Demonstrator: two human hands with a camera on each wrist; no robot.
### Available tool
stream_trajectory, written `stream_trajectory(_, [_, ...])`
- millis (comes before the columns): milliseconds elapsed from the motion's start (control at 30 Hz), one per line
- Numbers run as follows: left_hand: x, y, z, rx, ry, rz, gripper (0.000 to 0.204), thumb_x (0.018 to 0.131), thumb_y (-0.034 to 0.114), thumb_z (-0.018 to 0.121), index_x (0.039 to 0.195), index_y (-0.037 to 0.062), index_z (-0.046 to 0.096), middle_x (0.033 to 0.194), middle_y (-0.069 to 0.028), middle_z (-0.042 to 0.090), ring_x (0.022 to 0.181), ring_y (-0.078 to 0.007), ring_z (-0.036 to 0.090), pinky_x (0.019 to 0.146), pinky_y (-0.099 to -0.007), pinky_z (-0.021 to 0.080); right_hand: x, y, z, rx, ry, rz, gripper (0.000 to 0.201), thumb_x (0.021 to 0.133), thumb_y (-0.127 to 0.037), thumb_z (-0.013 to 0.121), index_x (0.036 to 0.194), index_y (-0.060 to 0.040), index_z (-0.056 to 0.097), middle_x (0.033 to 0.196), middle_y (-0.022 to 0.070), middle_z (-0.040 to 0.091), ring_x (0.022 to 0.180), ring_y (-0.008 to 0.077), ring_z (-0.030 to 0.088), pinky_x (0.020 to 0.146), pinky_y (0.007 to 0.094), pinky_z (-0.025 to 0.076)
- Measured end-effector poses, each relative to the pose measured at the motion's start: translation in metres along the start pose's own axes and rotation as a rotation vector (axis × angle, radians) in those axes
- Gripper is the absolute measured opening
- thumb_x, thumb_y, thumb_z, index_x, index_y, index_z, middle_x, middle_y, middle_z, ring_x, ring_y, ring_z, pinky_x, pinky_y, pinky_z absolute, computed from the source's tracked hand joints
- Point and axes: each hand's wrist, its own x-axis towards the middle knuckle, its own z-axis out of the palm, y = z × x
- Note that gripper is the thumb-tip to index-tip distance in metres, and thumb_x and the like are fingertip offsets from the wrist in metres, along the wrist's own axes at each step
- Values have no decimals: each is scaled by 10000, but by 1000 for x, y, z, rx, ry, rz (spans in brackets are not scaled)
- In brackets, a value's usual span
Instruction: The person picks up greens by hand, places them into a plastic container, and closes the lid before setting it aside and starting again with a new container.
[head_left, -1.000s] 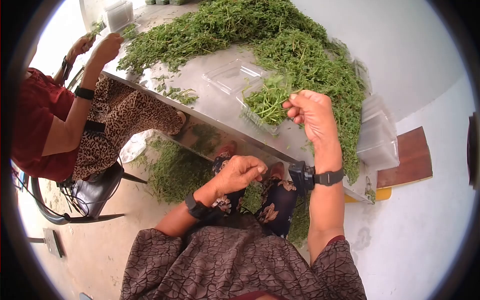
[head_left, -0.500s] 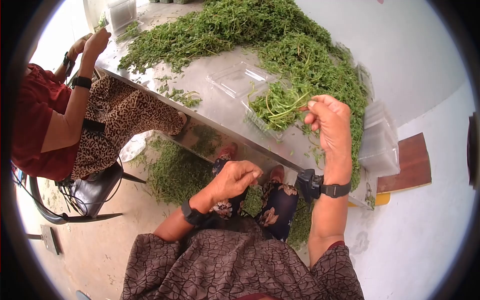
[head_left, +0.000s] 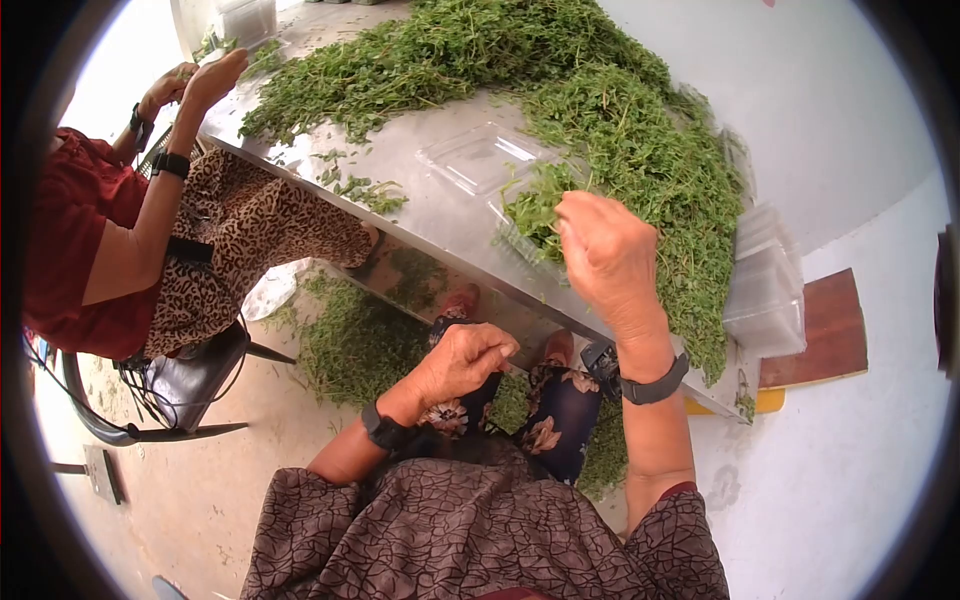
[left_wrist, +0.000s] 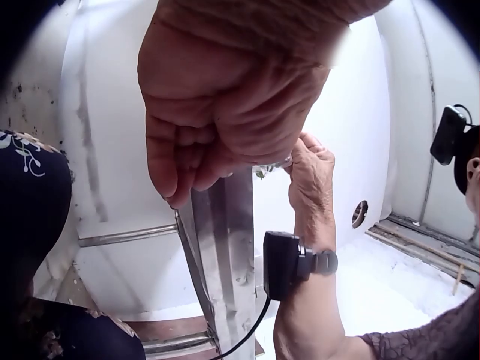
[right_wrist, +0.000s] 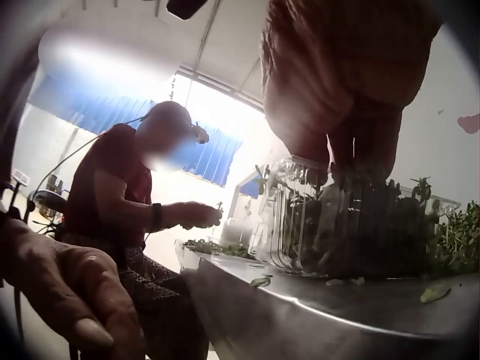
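My right hand [head_left: 612,255] is bent down over an open clear plastic clamshell box [head_left: 518,243] near the table's edge. Leafy green sprigs [head_left: 530,208] fill its base, and its lid [head_left: 470,158] lies folded back to the left. In the right wrist view the bunched thumb and fingers [right_wrist: 364,150] reach down into the greens behind the clear wall, their tips hidden. My left hand [head_left: 462,362] hangs loosely curled above my lap, short of the table edge, holding nothing that shows.
A large heap of greens [head_left: 630,130] covers the back and right of the metal table [head_left: 340,130]. Stacked plastic boxes [head_left: 765,290] stand at the right end. More greens [head_left: 350,345] lie below. Another person [head_left: 90,220] sits at the left, handling sprigs.
My right hand, first pinching sprigs at the box, drew right with stems, then came back left and turned palm down over the greens. My left hand shifted only slightly left.
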Motion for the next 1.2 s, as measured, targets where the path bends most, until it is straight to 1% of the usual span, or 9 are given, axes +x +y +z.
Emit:
stream_trajectory(200, [-7, -2, -19, -84, 83, -66, 209, 950, 134, 519, 956, -39, 635, 844, -81, 659, 742, -152, 666, 654, -273, 545, -3, -3, -7, 92, 0, 53, 185, 724, -33, 673, 909, -35, 682, 1005, 116, 683, 964, 297, 633, 816, 379, 513])
stream_trajectory(500, [-11, 0, -23, -264, 216, -146, 239, 962, 172, 519, 971, -36, 636, 848, -53, 655, 747, -112, 627, 678, -270, 538, -3, -2, 7, 66, -25, 56, 92, 718, -38, 663, 805, -19, 683, 961, 116, 688, 938, 287, 629, 801, 395, 500])
stream_trajectory(600, [-5, 13, -21, -166, 280, -29, 192, 948, 132, 525, 950, -24, 637, 827, -60, 650, 720, -119, 635, 650, -268, 534, 1, 1, 15, 24, -13, 72, 66, 718, -32, 650, 776, -15, 677, 907, 111, 691, 940, 285, 628, 785, 392, 498])
stream_trajectory(667, [2, 28, -22, 73, 396, 180, 121, 902, 68, 556, 932, -18, 635, 802, -90, 644, 674, -141, 649, 601, -263, 520, 2, 1, 16, 53, -29, 66, 64, 719, -27, 641, 772, -14, 675, 895, 106, 692, 940, 284, 627, 787, 393, 496])
stream_trajectory(900, [7, 35, -28, 59, 490, 197, 95, 868, 19, 566, 933, -13, 627, 794, -103, 627, 661, -184, 649, 590, -282, 505, 1, 10, 3, 163, -165, -11, 79, 724, -19, 623, 776, -12, 681, 897, 81, 693, 960, 286, 621, 842, 409, 465])
stream_trajectory(1033, [18, 48, -40, 287, 620, 308, 129, 888, 19, 555, 987, 1, 636, 927, -110, 651, 760, -166, 653, 636, -266, 509, 11, 3, -7, 164, -82, 41, 165, 741, -31, 626, 897, -11, 676, 937, 100, 685, 992, 296, 606, 872, 414, 448])
stream_trajectory(1100, [29, 58, -43, 482, 784, 427, 187, 859, -8, 562, 1033, 9, 630, 1024, -115, 646, 887, -215, 636, 739, -303, 504, 17, -4, -6, 123, -25, 104, 291, 768, -33, 616, 1057, -10, 633, 1003, 157, 661, 1030, 320, 583, 904, 414, 428])
stream_trajectory(1133, [34, 60, -49, 600, 753, 477, 249, 834, -17, 564, 1075, 7, 622, 1143, -134, 607, 1062, -294, 564, 878, -373, 460, 16, -3, -2, 122, -20, 106, 291, 768, -33, 616, 1057, -10, 633, 1003, 157, 661, 1030, 320, 583, 904, 414, 428])
stream_trajectory(1200, [47, 65, -48, 656, 771, 494, 262, 829, -13, 568, 1086, 4, 619, 1179, -146, 588, 1111, -324, 528, 921, -402, 432, 11, 2, 12, 119, -113, 123, 373, 792, -34, 597, 1163, -1, 578, 1048, 220, 631, 1061, 347, 558, 936, 433, 405])
